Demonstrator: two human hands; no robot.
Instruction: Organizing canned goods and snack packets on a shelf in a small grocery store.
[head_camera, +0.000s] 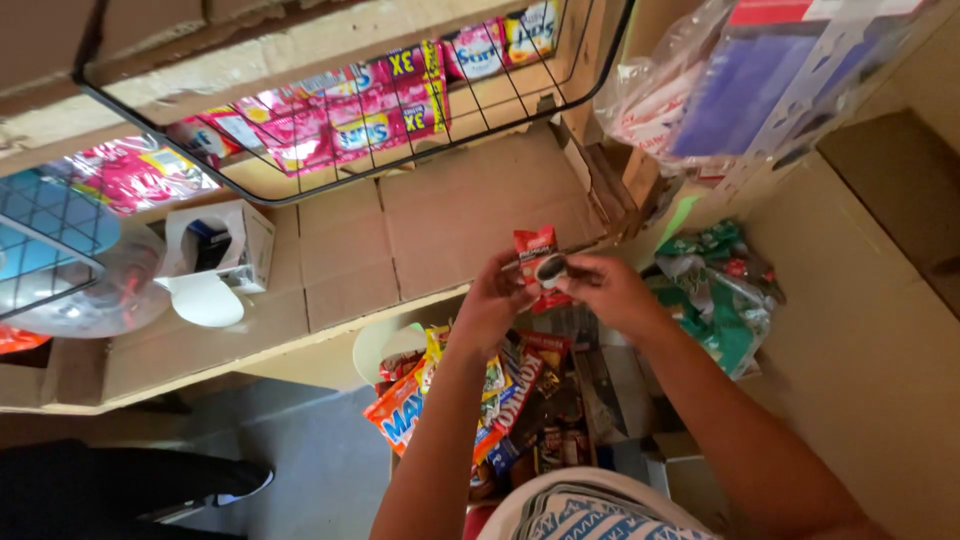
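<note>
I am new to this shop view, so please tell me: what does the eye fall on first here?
First, the two hands at the centre: the left hand and right hand together hold a small red sachet. Next, the wire basket at the top, with rows of pink packets seen through it. Below the hands lies a pile of bright snack packets.

Warm dim light, soft blur.
</note>
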